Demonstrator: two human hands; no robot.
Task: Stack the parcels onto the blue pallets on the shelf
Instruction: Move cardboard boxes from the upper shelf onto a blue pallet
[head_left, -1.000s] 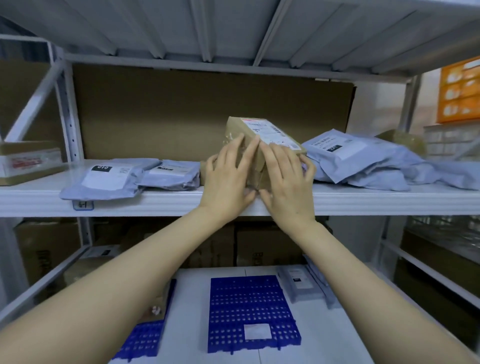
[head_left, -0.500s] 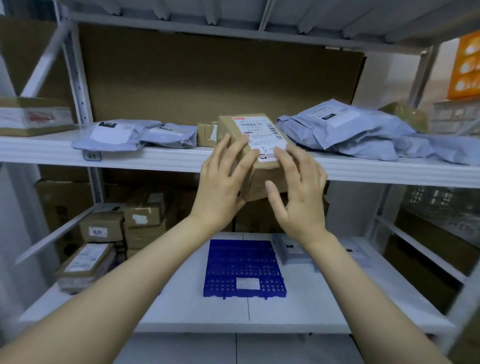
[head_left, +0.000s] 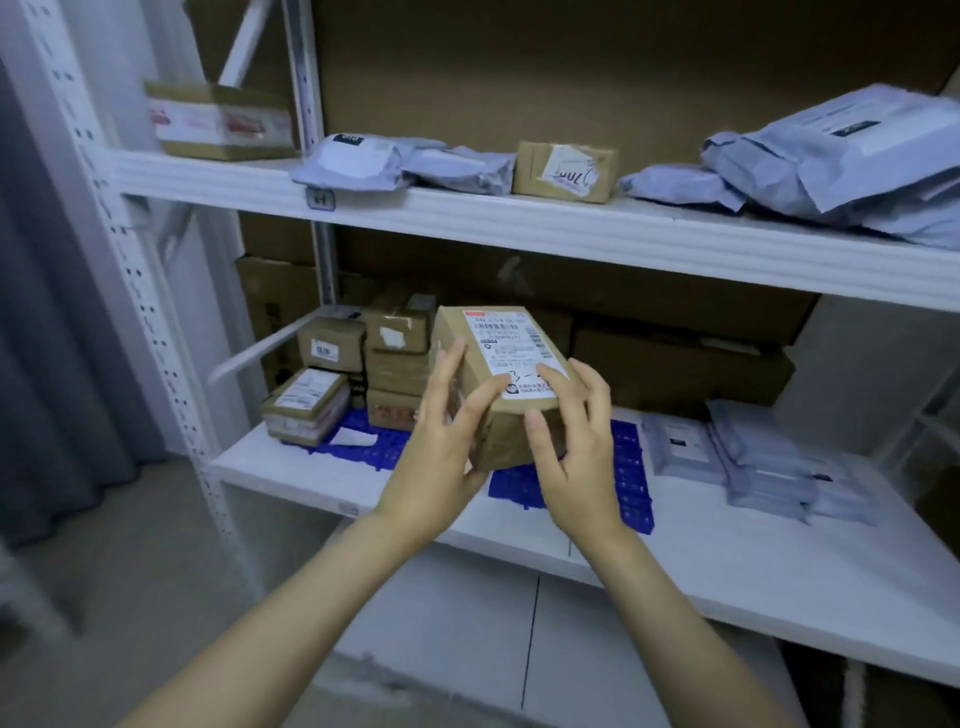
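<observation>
A brown cardboard parcel with a white shipping label is held in the air in front of the lower shelf. My left hand grips its left side and my right hand grips its right front corner. Directly below and behind it a blue pallet lies on the lower shelf, partly hidden by my hands. To the left a second blue pallet carries stacked brown boxes and flatter parcels.
The upper shelf holds grey mailer bags, a small brown box and a taped carton. Flat grey mailers lie on the lower shelf at the right. A white upright post stands at left.
Both hands have lifted the brown parcel off the upper shelf and brought it down in front of the lower shelf, above the blue pallet. The view has tilted downward.
</observation>
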